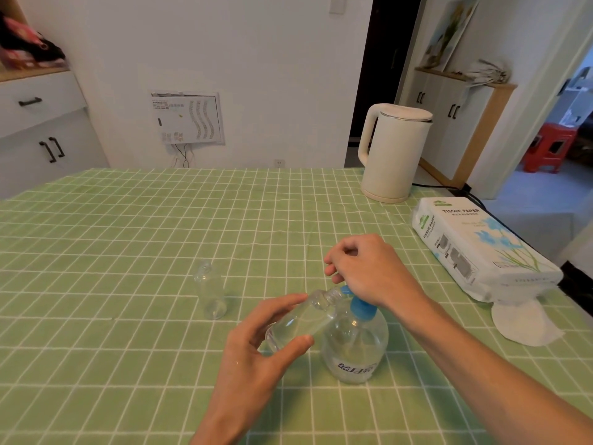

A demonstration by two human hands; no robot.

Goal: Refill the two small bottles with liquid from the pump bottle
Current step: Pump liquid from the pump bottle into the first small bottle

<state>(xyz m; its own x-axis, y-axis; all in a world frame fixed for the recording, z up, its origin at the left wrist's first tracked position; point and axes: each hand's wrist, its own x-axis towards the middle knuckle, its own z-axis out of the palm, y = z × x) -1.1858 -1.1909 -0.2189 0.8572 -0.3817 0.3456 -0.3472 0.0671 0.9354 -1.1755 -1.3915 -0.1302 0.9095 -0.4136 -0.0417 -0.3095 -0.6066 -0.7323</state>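
The table (128,220) before me, in green checked cloth: an uncapped clear small bottle (210,292) stands upright near the middle, the pump bottle (353,345) toward the near edge, a white kettle (393,155) at the far right corner, and a tissue pack (475,248) and loose tissue sheet (526,322) along the right edge.

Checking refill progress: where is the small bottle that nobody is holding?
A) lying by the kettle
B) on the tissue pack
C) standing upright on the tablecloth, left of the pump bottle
C: the free small bottle stands upright on the tablecloth, apart to the left of the pump bottle, while the left hand holds the other small bottle tilted at the pump.
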